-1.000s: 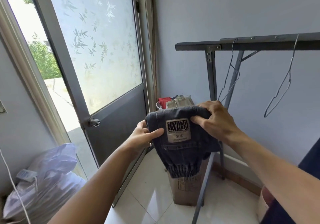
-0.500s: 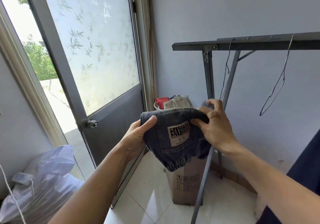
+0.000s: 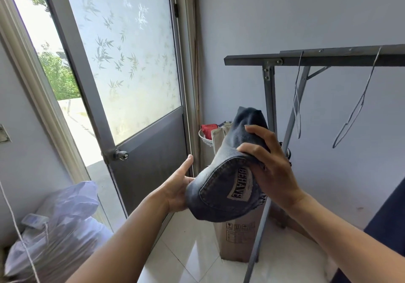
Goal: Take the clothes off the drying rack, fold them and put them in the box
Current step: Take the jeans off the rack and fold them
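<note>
Far left I see a white bag point(image 3: 54, 223) on the floor w/ a string point(image 3: 17, 230) running across it. Next over, the door point(image 3: 131, 85), frosted glass w/ leaf print up top, dark panel below, knob point(image 3: 120, 155) on its left edge.

My left hand point(image 3: 177, 191) sits under the folded jeans point(image 3: 230, 182), palm up, thumb straight and pointing up; fingers are hidden behind the denim, so I can't tell how much they curl. Jeans are held mid-air, tilted, above and in front of the box point(image 3: 238, 236), patch reading BEHAVE facing me.

My right hand point(image 3: 269, 168) grips the jeans from the top right, fingers curled over the fold.

Behind the jeans: a basket point(image 3: 205, 138) w/ sth red in it, near the wall corner. Box stands on the tile floor, touching or just beside a rack point(image 3: 306, 60) leg. 2 wire hangers point(image 3: 355, 109) hang bare from the rack bar at right.
</note>
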